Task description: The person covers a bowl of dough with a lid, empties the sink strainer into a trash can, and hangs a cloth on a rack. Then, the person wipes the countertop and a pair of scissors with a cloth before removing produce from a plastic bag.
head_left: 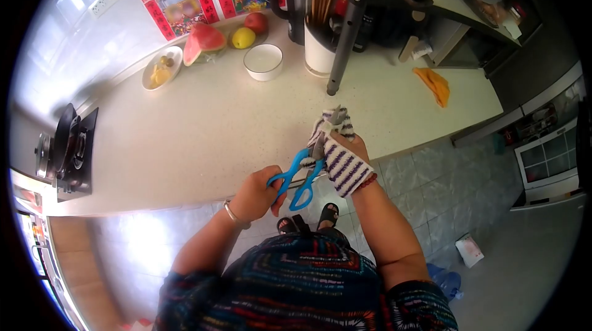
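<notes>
My left hand (254,194) is closed on one blue handle of the scissors (295,174), whose other handle loop hangs free. The blades point up and away from me, over the counter's front edge. A striped white and purple cloth (346,163) lies around the blades and across my right hand (353,146). The fingers of my right hand are wrapped round the cloth and the blades, partly hidden by the cloth.
On the counter (203,127) stand a white bowl (263,61), a plate of food (162,68), watermelon (204,42), a chopstick holder (318,50) and an orange cloth (433,86). A grey pole (350,32) rises beyond my hands. A stove (77,152) is at the left.
</notes>
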Available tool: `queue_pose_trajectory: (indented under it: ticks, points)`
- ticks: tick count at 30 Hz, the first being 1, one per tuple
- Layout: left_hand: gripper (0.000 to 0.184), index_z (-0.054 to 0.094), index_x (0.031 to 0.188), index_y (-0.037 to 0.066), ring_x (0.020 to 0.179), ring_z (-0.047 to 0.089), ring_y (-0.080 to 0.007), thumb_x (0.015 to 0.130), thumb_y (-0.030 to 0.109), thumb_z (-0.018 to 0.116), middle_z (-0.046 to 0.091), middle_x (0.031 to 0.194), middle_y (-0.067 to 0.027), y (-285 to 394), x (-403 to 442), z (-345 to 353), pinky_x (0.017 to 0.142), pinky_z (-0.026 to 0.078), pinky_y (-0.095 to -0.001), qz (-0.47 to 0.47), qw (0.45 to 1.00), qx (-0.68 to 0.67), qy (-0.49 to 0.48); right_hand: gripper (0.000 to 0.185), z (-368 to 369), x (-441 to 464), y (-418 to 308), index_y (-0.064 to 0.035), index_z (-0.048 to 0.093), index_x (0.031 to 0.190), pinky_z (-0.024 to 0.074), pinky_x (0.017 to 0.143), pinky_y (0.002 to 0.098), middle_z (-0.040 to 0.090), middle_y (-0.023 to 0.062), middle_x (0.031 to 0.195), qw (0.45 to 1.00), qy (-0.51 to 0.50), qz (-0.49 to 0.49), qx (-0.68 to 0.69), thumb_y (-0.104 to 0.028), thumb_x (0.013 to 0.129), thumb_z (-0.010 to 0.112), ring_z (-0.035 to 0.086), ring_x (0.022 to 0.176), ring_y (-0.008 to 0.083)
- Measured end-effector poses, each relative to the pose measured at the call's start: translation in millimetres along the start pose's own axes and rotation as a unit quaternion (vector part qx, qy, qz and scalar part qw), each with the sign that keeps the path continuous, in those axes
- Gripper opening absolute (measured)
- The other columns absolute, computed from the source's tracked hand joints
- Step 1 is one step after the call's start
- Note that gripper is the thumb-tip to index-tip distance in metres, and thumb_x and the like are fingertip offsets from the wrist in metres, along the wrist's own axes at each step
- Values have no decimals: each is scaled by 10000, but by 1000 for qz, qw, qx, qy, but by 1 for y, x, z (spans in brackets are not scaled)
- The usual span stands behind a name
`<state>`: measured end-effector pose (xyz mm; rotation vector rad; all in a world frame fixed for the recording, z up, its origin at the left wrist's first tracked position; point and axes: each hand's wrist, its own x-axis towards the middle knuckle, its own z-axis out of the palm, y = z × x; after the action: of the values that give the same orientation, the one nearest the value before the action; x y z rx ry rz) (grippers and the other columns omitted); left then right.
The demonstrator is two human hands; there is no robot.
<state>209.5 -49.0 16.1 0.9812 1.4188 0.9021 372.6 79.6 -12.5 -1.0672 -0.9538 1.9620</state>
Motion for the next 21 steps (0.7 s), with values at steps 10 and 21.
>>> queue_pose_trajectory:
  ticks: [10, 21]
  points:
    - [256, 536, 913, 27, 851, 553, -274, 673, 13, 622, 542, 988, -139, -4, -1, 5, 707, 467, -377, 286, 846, 400, 208, 114, 1, 17, 27, -61, 557, 942, 453, 540, 211, 550, 1, 765, 980, 90, -33, 174, -121, 845, 564, 541, 646, 87]
    - [192, 555, 857, 41, 723, 520, -263, 667, 62, 572, 521, 860, -115, -14, 6, 28, 681, 422, -357, 274, 759, 561, 186, 113, -1, 32, 51, -43, 542, 885, 475, 544, 246, 570, 42, 761, 984, 69, -97, 136, -153, 863, 524, 562, 640, 134]
